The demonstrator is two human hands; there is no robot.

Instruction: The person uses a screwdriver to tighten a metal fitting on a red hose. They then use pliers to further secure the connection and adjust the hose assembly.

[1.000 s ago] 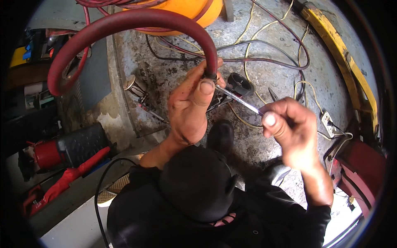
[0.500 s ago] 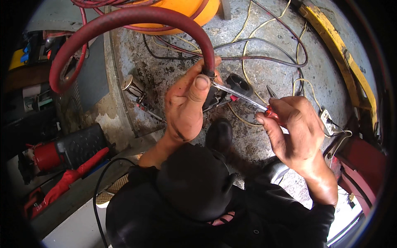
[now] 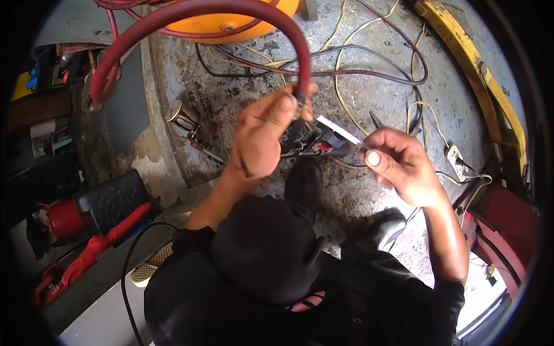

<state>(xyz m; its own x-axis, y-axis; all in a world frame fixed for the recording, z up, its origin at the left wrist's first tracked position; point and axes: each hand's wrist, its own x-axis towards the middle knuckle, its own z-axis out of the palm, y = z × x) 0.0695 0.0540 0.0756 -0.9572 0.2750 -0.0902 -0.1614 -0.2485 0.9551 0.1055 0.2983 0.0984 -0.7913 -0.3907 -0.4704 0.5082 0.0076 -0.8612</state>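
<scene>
1. The left hand [image 3: 262,138] is pinching the end of the thick red hose [image 3: 190,14], thumb pressed on top, just above a dark cluster of connectors [image 3: 311,141].
2. The right hand [image 3: 398,164] is gripping a slim white strip [image 3: 340,130], its tip pointing toward that cluster.
3. Loose wires [image 3: 375,69] are sprawling over the stained concrete floor [image 3: 369,196]; the strip's tip could be snagging one, or the curved hose springing free if the pinch slackens.
</scene>
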